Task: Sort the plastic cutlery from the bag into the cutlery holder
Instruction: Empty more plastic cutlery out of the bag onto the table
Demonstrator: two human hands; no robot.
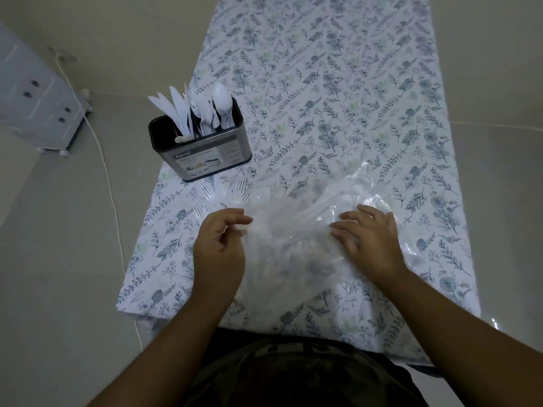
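- The left hand (219, 248) sits at the left end of the clear plastic bag (308, 230). Its fingers are curled, and the tips seem to pinch the bag's edge, though that spot is blurry.
- The right hand (368, 239) lies flat on top of the bag with its fingers straight and spread.
- The bag lies on the near part of the flower-print tablecloth (338, 98). It looks crinkly, and clear plastic cutlery shows through it.
- Clear forks (210, 198) stick out of the bag's left end onto the cloth.
- Farther back on the left stands the cutlery holder (202, 148), a shiny metal tin with a dark inside.
- It holds white plastic knives (176, 110) on the left and white spoons (220, 98) on the right, all standing up.
- The label on its front says "Kassa". The smaller words are too tiny to read.
- A white cord (108, 177) runs along the floor on the left.
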